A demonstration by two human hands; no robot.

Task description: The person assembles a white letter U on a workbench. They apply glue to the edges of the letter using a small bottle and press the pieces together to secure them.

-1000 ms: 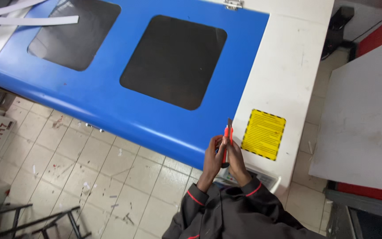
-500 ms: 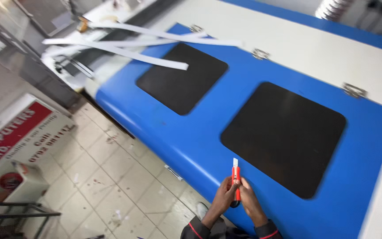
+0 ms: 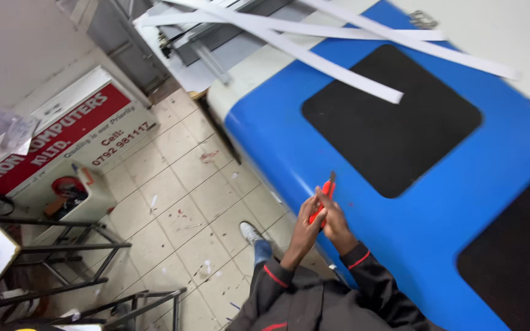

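Hands are meeting at the blue lid's (image 3: 363, 202) edge. Left hand (image 3: 307, 224) and right hand (image 3: 336, 222) are both pinching a red cutter (image 3: 322, 202), blade pointing up.

A bright red-orange utility knife (image 3: 322, 199) with a grey blade tip is showing between the hands (image 3: 320, 224), whose dark grey sleeves (image 3: 363, 276) are carrying thin red piping at the cuffs. At two o'clock of it the machine lid (image 3: 449, 208) is glowing saturated blue, broken by matt black square panels (image 3: 391, 119), with a cream edge and white paper strips (image 3: 314, 55) lying across it at twelve o'clock. At nine o'clock the floor (image 3: 179, 202) is showing pale beige tiles with dark grout and speckled stains, and a red-and-white sign board (image 3: 56, 141) is standing at ten o'clock.
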